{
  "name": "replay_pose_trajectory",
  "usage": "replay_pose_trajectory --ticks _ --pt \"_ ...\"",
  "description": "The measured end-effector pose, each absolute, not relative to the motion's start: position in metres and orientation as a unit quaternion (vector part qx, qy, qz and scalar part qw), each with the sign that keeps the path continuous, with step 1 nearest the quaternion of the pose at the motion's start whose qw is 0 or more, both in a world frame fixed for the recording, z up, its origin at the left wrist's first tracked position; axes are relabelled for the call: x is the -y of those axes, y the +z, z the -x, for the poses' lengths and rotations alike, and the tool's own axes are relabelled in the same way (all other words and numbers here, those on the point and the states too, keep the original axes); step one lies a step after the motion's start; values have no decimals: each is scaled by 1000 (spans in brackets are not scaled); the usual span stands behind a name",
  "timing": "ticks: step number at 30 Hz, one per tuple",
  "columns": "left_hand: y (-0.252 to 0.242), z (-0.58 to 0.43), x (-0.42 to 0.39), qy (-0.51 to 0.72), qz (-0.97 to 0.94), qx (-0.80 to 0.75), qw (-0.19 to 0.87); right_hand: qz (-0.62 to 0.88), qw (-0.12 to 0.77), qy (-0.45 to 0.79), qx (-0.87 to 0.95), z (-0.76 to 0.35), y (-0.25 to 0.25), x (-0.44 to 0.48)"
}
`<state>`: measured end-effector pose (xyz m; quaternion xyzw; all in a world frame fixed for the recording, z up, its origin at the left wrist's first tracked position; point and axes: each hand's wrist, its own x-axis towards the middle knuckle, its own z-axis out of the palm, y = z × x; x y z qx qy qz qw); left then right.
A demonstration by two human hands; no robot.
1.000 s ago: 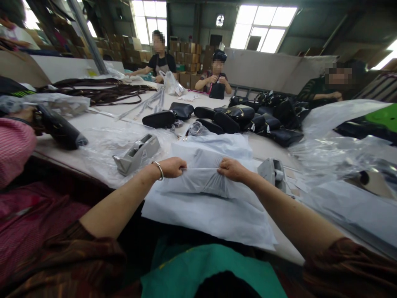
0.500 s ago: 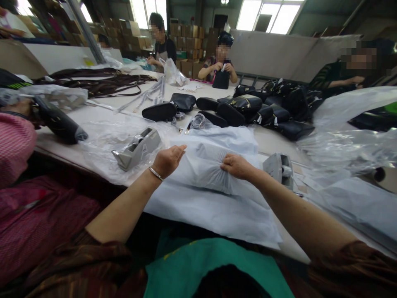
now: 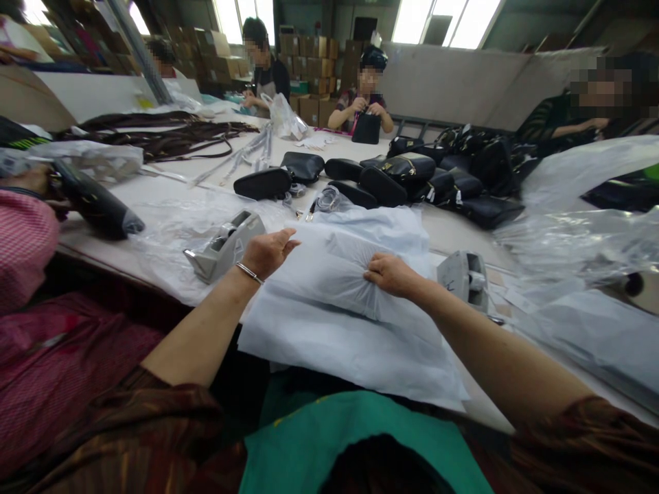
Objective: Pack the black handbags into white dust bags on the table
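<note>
White tissue paper [image 3: 303, 274] is wrapped round a bulky item whose shape is hidden, on more loose white sheets at the table's front edge. My right hand [image 3: 391, 274] is closed on the gathered paper at the right part of the bundle, with creases fanning out from the fingers. At the bundle's left end my left hand [image 3: 270, 252], with a silver bangle on the wrist, pinches the paper's edge between thumb and fingers. A grey tape dispenser [image 3: 226, 243] stands just left of my left hand. Another tape dispenser [image 3: 463, 278] stands right of my right hand.
Black bags [image 3: 401, 171] are heaped beyond the paper, with a coiled clear-wrapped strap [image 3: 328, 199] before them. Brown straps [image 3: 154, 134] lie at the back left. Clear plastic bags [image 3: 587, 240] are piled right. A co-worker's pink sleeve [image 3: 25, 233] is close at left; other people work across the table.
My left hand has moved left and slightly up, and the paper's left end reaches further left. My right hand keeps its hold on the gathered paper, nearly still.
</note>
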<state>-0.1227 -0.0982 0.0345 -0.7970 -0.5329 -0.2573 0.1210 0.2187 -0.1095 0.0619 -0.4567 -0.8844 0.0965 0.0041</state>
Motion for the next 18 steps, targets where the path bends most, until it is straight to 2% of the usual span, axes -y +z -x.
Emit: replay_pose_trajectory --ticks 7,9,11,14,16,18 --pt "16 118 78 -128 729 667 92 476 -29 75 876 -212 67 111" --pt "27 108 83 -139 705 688 99 482 -36 75 872 -210 68 111" --pt "43 92 95 -210 695 672 146 484 -41 76 871 -210 69 111" --pt "59 58 121 -333 748 542 188 484 -42 74 871 -209 69 110" --pt "57 33 135 -320 855 389 126 484 -41 74 871 -208 69 110" --pt "43 15 141 -254 927 269 57 485 -39 77 870 -206 68 109"
